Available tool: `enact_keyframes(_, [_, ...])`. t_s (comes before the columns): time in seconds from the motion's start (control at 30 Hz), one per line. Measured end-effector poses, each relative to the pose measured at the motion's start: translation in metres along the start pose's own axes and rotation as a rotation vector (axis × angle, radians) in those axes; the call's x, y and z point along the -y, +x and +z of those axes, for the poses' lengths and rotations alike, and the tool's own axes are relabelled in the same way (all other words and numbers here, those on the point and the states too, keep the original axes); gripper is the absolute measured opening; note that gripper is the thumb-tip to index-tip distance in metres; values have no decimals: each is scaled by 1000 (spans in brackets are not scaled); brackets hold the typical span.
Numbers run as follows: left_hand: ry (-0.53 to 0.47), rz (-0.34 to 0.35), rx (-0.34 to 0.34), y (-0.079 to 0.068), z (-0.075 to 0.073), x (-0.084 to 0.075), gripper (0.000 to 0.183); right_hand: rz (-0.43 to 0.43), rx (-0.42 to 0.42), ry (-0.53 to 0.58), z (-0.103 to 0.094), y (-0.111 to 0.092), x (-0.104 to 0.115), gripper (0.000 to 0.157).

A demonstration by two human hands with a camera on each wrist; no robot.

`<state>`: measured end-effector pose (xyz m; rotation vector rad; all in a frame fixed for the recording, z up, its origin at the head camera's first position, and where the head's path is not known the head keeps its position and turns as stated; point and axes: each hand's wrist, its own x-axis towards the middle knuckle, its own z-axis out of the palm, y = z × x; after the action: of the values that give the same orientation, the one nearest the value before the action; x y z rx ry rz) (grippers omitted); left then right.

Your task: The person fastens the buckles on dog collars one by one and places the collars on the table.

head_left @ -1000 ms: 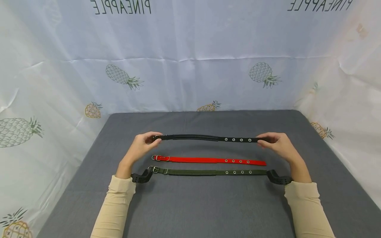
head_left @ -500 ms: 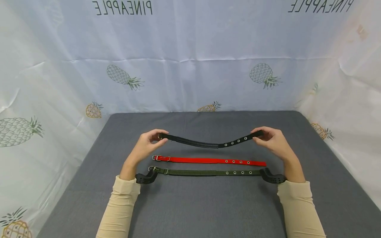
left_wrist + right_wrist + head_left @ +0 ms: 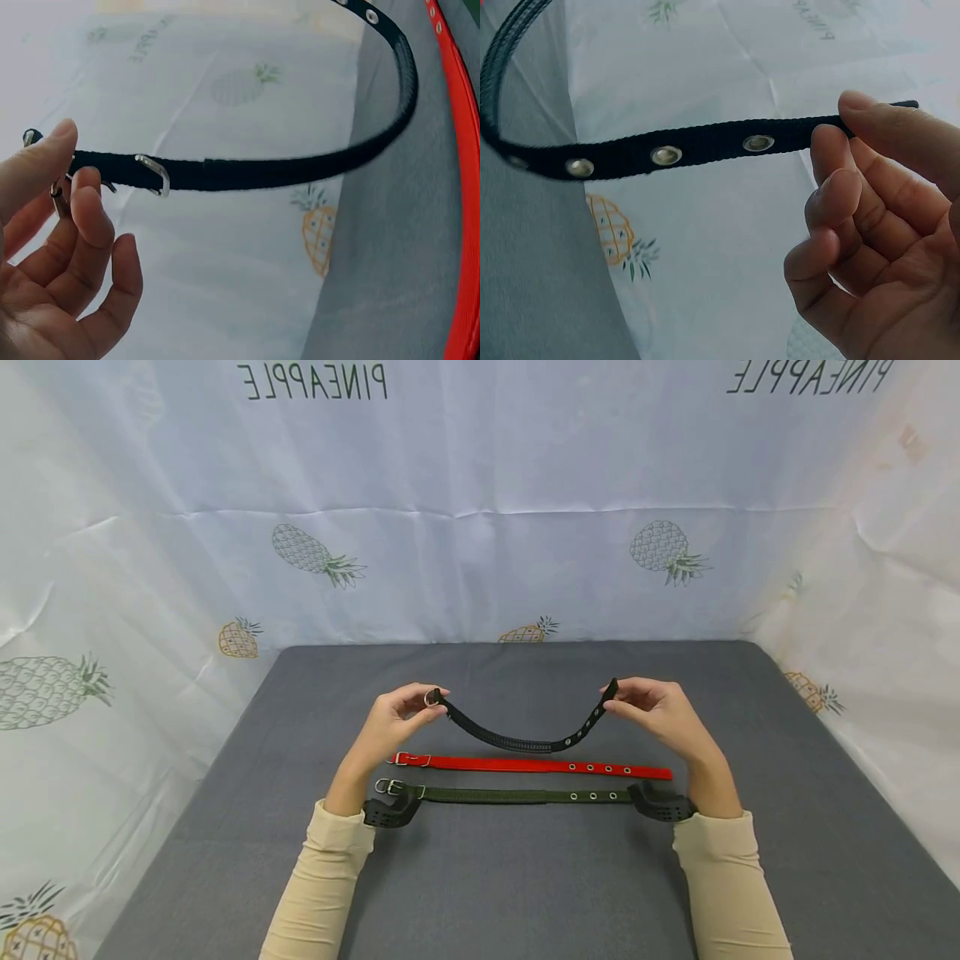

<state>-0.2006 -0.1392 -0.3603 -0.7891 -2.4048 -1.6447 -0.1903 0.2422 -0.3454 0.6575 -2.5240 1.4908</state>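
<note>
A black collar [image 3: 517, 744] hangs in a U-shaped sag between my two hands over the table. My left hand [image 3: 396, 720] pinches its buckle end between thumb and index finger; a metal loop [image 3: 154, 174] shows on the strap in the left wrist view. With thumb and fingers my right hand [image 3: 660, 710] pinches the other end, near the tip, and metal eyelets [image 3: 666, 155] line the strap beside it. Below the sag a red collar [image 3: 495, 764] lies straight on the table. Parallel and nearer to me is a green collar [image 3: 487, 795], its right end hidden by the right wrist mount.
The grey table [image 3: 480, 877] has a white pineapple-print cloth [image 3: 465, 568] standing behind it and along both sides. A black wrist mount [image 3: 393, 810] on the left arm and another mount [image 3: 662, 803] on the right overlap the green collar.
Both hands have moved inward toward each other, bringing the black collar's ends closer. Its strap has gone from nearly straight to a deep downward curve. The red and green collars stay put.
</note>
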Motion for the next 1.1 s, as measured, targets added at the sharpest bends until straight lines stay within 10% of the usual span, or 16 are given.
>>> enact_keyframes(0.67, [-1, 20, 34, 12, 31, -18, 19, -112, -5, -3, 37, 19, 16, 13])
enact_keyframes(1.1, [114, 118, 51, 14, 47, -24, 15, -56, 197, 107, 59, 26, 31, 16])
